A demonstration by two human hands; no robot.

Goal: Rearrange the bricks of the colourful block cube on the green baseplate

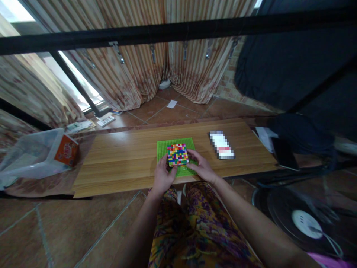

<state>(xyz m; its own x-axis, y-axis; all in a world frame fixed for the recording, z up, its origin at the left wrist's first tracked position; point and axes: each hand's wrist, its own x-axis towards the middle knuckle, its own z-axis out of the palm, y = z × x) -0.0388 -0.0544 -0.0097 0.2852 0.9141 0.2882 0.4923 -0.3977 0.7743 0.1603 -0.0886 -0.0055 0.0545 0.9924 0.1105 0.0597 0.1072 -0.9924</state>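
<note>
A square block of small toy bricks [177, 154], its top a mix of many colours, is over the middle of a green studded baseplate [162, 146]. Whether it is pressed onto the studs or lifted slightly, I cannot tell. My left hand [164, 175] grips the block's left side and near left corner, fingers curled and thumb at the front edge. On the other side, my right hand [201, 165] holds the right edge between thumb and fingers. The baseplate lies flat on a wooden board [119, 156], close to its near edge.
Right of the baseplate lies a phone [221, 145] with a blurred screen. A clear plastic bin [33, 152] with an orange label stands at the left. A dark phone [284, 152] is beyond the board's right end. A black bar [178, 32] crosses the view above.
</note>
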